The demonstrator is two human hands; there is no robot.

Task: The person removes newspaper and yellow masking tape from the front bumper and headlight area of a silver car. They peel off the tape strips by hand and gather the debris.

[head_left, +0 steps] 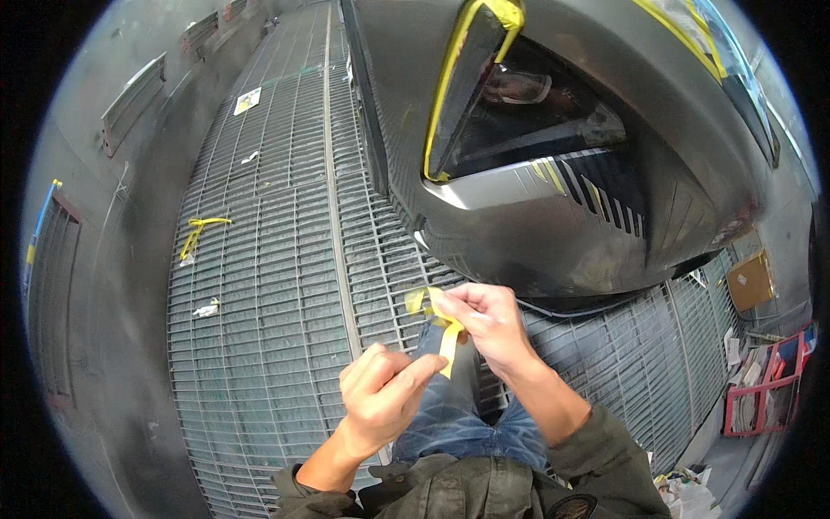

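A strip of yellow masking tape (pixel 450 348) runs between my two hands, above my jeans-clad legs. My left hand (pixel 386 386) pinches its lower end between thumb and forefinger, the other fingers curled in. Slightly higher and to the right, my right hand (pixel 489 325) grips the upper part, where a crumpled length of tape sticks out past the fingertips. Ahead of the hands is the dark grey front corner of a vehicle (pixel 553 251). Yellow tape (pixel 445 108) edges the dark lamp area there, and short yellow pieces cross the slatted vent (pixel 596 195).
Metal grating (pixel 259 320) forms the floor. A discarded yellow tape strand (pixel 197 233) and white scraps (pixel 207 309) lie on it at left. On the right stand a cardboard box (pixel 750 281) and a red rack (pixel 769 394), with a plastic bag (pixel 687 495) at lower right.
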